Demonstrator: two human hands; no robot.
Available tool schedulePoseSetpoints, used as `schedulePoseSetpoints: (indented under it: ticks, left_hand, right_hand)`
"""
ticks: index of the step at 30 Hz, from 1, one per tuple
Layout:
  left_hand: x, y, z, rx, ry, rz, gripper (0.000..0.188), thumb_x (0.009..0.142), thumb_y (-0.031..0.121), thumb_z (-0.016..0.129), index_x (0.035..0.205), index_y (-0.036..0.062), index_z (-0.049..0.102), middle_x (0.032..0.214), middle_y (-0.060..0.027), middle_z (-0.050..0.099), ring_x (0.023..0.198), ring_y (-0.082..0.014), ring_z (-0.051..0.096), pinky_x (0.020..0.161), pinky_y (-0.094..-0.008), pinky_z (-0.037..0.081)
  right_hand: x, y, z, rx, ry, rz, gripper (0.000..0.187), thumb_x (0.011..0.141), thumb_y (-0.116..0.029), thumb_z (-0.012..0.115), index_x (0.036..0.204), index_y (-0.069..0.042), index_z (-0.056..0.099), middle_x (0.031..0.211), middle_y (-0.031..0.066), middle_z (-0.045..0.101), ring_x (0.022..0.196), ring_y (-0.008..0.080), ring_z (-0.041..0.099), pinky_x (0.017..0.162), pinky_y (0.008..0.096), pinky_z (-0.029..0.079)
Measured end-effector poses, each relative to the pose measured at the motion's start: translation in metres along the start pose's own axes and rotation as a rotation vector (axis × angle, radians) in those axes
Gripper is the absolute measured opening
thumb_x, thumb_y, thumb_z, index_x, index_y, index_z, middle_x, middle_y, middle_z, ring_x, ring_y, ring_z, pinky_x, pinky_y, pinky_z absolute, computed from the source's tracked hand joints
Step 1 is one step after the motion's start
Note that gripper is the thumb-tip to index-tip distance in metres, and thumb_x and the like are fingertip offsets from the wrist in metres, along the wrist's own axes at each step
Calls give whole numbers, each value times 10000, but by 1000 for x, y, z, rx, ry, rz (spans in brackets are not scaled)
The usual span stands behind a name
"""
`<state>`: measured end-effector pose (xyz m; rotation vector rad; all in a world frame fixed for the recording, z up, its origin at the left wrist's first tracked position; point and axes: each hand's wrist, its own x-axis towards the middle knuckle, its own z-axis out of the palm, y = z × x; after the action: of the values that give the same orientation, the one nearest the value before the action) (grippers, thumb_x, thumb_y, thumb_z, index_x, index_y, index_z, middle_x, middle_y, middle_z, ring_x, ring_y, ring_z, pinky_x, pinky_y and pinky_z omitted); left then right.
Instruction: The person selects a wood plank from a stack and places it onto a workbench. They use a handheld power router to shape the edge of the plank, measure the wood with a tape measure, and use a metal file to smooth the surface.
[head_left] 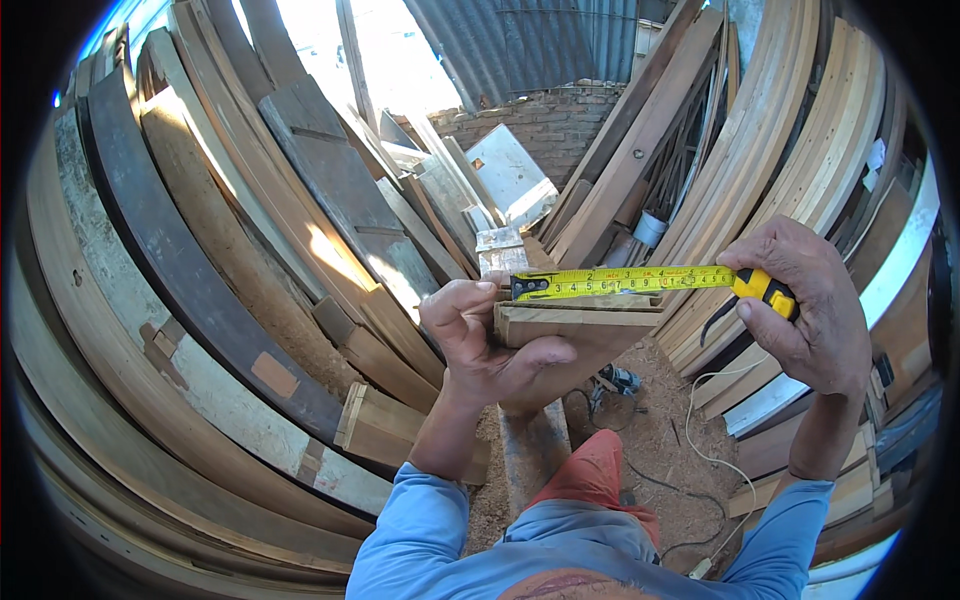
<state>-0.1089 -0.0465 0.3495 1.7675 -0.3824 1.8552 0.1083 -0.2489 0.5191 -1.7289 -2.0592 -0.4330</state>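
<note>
Your left hand [465, 345] curls around the left end of a pale-brown, straight-edged wooden board [590, 325], thumb extended along it, index fingertip beside the black tip of a glossy yellow measuring blade [640, 282]; you cannot tell from here whether it pinches that tip. Black and red figures and tick marks run along the blade, which stretches straight between your hands, over the board's upper edge. Your right hand [822, 310] is closed around the rounded yellow-and-black tape case [766, 293], just past the board's right end. Beyond your right hand stand long, smooth timber planks [745, 170]; below your hands lies crumbly sawdust [665, 455].
</note>
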Motion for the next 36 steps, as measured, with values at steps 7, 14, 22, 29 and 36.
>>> schedulePoseSetpoints:
  ticks: [7,14,22,29,36]
  left_hand:
    - [1,-2,-3,27,-38,22,873,757,125,898,1353,114,260,1258,-263,558,1122,-310,663,902,-395,589]
    - [1,0,-6,127,-62,53,808,764,177,888,1335,114,319,1243,-261,575,1080,-334,659,861,-389,595]
    - [1,3,-5,165,7,17,780,763,256,888,1301,131,337,1206,-187,563,1062,-340,660,828,-395,614]
    - [-3,1,-2,178,104,-4,761,760,335,889,1268,130,360,1201,-117,536,1061,-289,653,862,-366,598]
    - [-3,4,2,205,130,-17,774,751,370,905,1281,126,396,1186,-67,531,1070,-203,631,930,-333,566]
  right_hand:
    - [-2,-2,8,28,77,-36,344,772,-226,674,1069,-57,718,804,91,548,713,233,534,650,378,428]
    - [-5,4,9,41,33,-12,344,762,-204,688,1071,-57,713,828,88,575,763,250,575,710,377,464]
    - [-10,11,19,46,72,-46,358,785,-229,690,1110,-86,731,838,68,583,791,244,579,696,383,466]
    - [-12,9,20,24,87,-54,380,780,-240,691,1128,-95,736,877,65,602,812,238,596,710,377,479]
    - [-16,10,20,22,75,-33,396,766,-228,707,1139,-98,734,897,69,602,817,237,600,721,383,487]
